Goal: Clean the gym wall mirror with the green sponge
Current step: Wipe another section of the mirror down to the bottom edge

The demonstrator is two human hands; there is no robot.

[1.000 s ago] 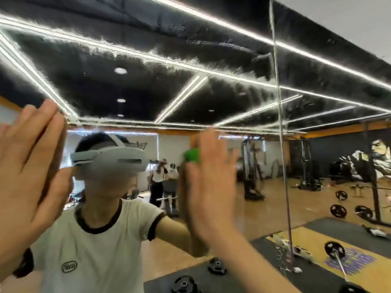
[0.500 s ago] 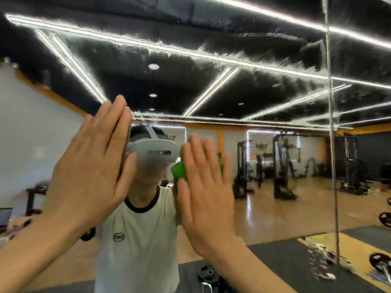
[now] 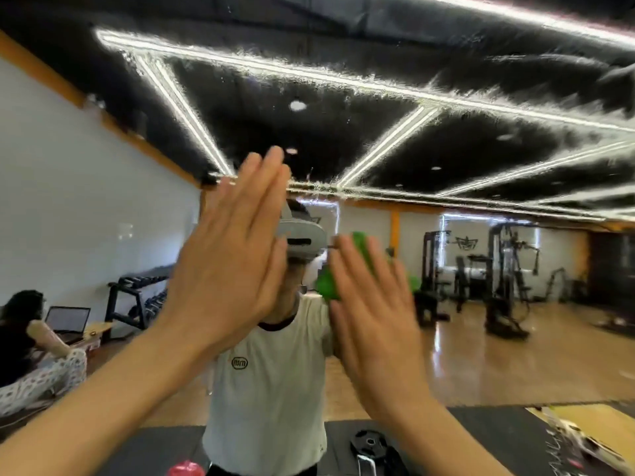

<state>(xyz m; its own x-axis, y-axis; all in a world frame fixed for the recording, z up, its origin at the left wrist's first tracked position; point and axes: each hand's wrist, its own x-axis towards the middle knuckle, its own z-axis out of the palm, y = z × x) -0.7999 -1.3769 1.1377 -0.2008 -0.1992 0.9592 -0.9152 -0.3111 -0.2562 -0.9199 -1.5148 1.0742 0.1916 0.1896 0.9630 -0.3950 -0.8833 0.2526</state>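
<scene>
The gym wall mirror fills the view, smeared with streaks across its upper part. My right hand lies flat with straight fingers and presses the green sponge against the glass; only the sponge's edges show past my fingers. My left hand is flat on the mirror to the left, fingers straight and together, holding nothing. My own reflection in a white shirt stands between and behind both hands.
The mirror reflects gym machines, a dumbbell rack, a seated person with a laptop at the left and weight plates on dark floor mats. A red object shows at the bottom edge.
Both hands have slid left along the mirror with the sponge, and the view has turned left. The vertical mirror seam has left the frame on the right.
</scene>
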